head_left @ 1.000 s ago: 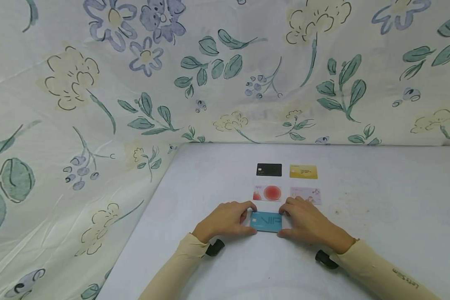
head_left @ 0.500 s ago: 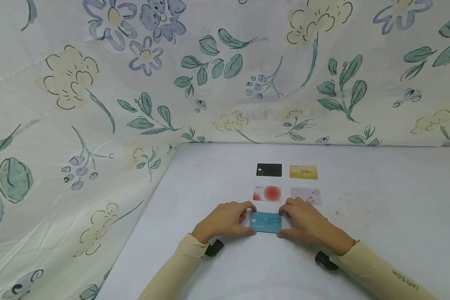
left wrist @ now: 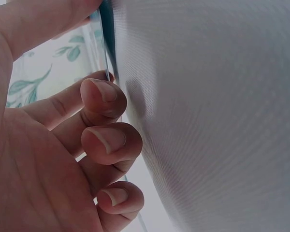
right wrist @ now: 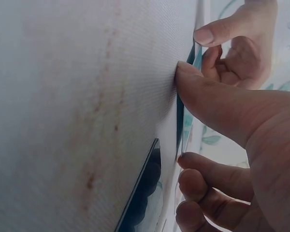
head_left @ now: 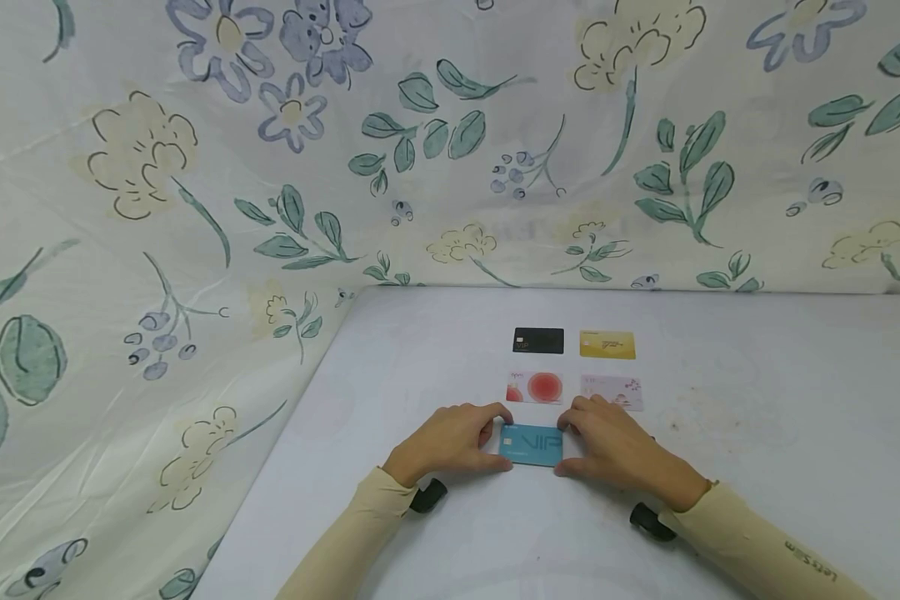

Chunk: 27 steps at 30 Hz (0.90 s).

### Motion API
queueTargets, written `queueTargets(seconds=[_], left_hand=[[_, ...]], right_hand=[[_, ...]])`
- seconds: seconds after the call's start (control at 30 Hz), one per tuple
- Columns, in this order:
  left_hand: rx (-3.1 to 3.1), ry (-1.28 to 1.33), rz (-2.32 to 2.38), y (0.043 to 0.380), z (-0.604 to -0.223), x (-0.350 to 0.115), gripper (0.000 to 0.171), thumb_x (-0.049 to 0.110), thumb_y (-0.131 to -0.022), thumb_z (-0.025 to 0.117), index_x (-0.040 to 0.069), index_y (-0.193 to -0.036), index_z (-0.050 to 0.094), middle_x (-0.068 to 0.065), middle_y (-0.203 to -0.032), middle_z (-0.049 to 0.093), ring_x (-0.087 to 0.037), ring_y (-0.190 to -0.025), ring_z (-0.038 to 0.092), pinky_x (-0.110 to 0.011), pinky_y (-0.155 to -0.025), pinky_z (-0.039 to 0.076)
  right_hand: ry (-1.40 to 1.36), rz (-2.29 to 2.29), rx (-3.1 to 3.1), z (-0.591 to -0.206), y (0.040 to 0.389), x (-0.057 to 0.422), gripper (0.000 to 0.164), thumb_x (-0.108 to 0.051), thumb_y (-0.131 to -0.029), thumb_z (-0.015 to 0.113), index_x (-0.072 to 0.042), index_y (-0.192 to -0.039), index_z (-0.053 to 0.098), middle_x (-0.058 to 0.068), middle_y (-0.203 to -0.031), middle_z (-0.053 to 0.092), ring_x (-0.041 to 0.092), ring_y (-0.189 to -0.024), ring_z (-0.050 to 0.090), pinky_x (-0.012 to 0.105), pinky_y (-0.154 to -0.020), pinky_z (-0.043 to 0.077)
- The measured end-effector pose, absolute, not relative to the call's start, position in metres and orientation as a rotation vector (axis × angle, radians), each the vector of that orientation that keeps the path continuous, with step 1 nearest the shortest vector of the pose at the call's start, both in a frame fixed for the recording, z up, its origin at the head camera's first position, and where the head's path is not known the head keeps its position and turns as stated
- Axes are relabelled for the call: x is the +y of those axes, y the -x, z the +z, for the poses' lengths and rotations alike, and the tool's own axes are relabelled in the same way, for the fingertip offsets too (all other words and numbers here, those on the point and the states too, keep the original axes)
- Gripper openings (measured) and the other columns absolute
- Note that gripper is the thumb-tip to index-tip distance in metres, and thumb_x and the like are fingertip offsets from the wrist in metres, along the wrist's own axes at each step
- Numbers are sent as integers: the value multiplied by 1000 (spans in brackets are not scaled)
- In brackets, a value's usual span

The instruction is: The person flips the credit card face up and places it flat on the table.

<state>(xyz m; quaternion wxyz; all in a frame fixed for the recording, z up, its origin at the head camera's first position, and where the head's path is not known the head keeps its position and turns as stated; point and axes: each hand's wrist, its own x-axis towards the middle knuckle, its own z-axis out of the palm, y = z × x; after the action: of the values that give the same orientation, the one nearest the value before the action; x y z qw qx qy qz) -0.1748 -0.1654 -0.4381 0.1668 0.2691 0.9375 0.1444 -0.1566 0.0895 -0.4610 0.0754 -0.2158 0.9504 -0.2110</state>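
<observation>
A blue VIP card (head_left: 531, 446) lies flat on the white table in the head view, nearest the person. My left hand (head_left: 453, 440) grips its left end, index finger at the far corner and thumb at the near one. At the right end my right hand (head_left: 607, 442) holds it the same way. The left wrist view shows the other fingers of the left hand (left wrist: 53, 145) curled loosely beside the tabletop. In the right wrist view, the thumb and index finger of the right hand (right wrist: 232, 125) touch the blue card's edge (right wrist: 180, 121).
Beyond the blue card lie a white card with a red circle (head_left: 544, 387) and a pale pink card (head_left: 619, 388), partly behind my right fingers. Farther back are a black card (head_left: 538, 340) and a yellow card (head_left: 607, 344). A floral cloth (head_left: 450, 167) hangs behind the table (head_left: 420, 350).
</observation>
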Motion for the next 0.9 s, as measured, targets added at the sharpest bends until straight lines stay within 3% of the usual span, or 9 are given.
queueTargets(seconds=[0.9], left_hand=[[2674, -768, 407, 174, -439, -165, 49, 45, -85, 78, 24, -127, 63, 9, -74, 50, -5, -65, 45, -21, -59, 34]], right_hand=[[638, -652, 2839, -457, 155, 90, 56, -40, -73, 93, -13, -118, 75, -2, -103, 66, 16, -93, 51, 37, -87, 49]])
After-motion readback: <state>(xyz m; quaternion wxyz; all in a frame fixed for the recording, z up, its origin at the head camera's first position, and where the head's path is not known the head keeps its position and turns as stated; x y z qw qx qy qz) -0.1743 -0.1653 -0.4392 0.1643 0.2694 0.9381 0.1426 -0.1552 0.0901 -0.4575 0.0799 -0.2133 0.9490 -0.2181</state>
